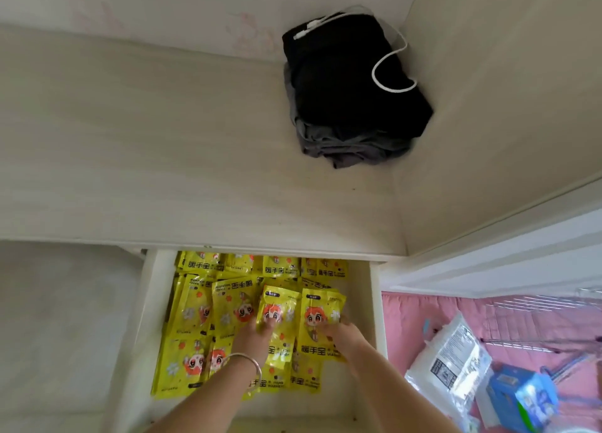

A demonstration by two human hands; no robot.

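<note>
Head view. Left hand [252,336] fingers [265,323] lie fairly straight, pressing the left packet [280,305]. Right hand [343,333] fingers curl at the right packet [321,308]; blur hides whether they grip it. Both packets extend toward 12 o'clock from the fingertips, probably being squared into the rows lining the drawer [374,302].

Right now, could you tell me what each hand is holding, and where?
Left hand rests on one yellow packet, right hand on its neighbour, both mid-face; grip cannot be told.
</note>
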